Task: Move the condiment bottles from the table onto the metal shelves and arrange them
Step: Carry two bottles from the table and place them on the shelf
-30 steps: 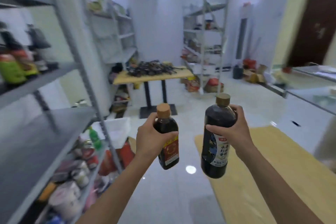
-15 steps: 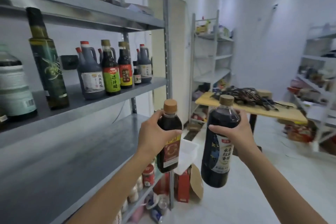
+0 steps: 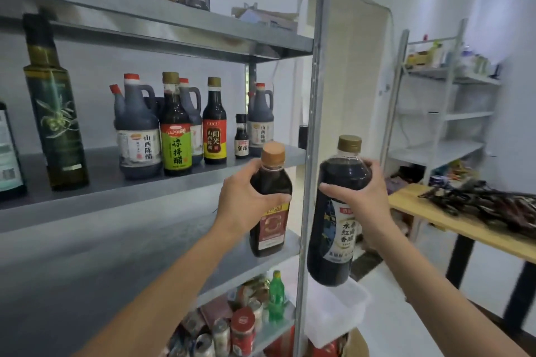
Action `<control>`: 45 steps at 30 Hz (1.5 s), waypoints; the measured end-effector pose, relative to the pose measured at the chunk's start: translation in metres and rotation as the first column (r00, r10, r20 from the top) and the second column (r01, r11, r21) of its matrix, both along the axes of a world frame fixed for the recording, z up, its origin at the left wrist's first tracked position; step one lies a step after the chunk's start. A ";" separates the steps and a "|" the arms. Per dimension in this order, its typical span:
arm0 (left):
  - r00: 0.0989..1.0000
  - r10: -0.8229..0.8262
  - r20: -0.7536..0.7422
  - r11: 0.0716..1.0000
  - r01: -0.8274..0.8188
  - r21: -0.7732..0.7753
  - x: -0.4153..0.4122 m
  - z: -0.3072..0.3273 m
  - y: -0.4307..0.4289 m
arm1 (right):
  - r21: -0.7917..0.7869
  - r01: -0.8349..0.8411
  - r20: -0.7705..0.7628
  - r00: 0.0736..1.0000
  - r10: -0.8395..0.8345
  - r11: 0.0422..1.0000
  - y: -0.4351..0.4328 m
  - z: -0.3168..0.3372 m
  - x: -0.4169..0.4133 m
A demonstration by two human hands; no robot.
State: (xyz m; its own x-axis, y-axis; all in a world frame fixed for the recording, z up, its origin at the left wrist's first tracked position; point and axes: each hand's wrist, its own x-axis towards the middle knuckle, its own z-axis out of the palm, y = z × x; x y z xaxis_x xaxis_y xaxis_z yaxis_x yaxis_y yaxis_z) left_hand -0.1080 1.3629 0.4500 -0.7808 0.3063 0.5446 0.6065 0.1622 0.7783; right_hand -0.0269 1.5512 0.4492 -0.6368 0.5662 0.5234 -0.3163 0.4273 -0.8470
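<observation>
Centre-left: jug [image 3: 138, 148] reads 山西陈醋, green-label bottle [image 3: 176, 151] 凉拌醋, red-label bottle [image 3: 214, 139] 阳光; lower right, large dark bottle [image 3: 343, 233] shows 香醋.

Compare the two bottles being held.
The red-label bottle is smaller than the white-label bottle. The red-label bottle has a tan cap; the white-label bottle's cap is darker gold. The red-label bottle appears left of the shelf post, the white-label bottle right of it. Both hold dark liquid.

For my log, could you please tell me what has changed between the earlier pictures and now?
The person turned toward the metal shelves and stepped closer, carrying both bottles up to them. Unchanged: left hand grips the small bottle, right hand the large bottle.
</observation>
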 end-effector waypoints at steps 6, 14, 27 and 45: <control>0.987 0.089 -0.135 0.994 -0.081 0.070 -0.076 0.042 0.035 | 0.005 -0.043 -0.146 0.988 0.043 0.999 0.040 0.012 -0.097; 0.936 0.248 -0.251 0.967 -0.225 0.118 -0.160 0.083 0.069 | -0.010 -0.125 -0.366 0.924 0.113 0.992 0.080 0.071 -0.196; 0.794 0.519 -0.317 0.842 -0.539 0.029 -0.220 0.102 0.110 | 0.160 -0.311 -0.393 0.850 0.350 0.937 0.091 0.122 -0.313; 0.698 0.650 -0.300 0.758 -0.619 0.205 -0.264 0.031 0.138 | 0.068 -0.489 -0.207 0.846 0.491 0.870 0.085 0.023 -0.343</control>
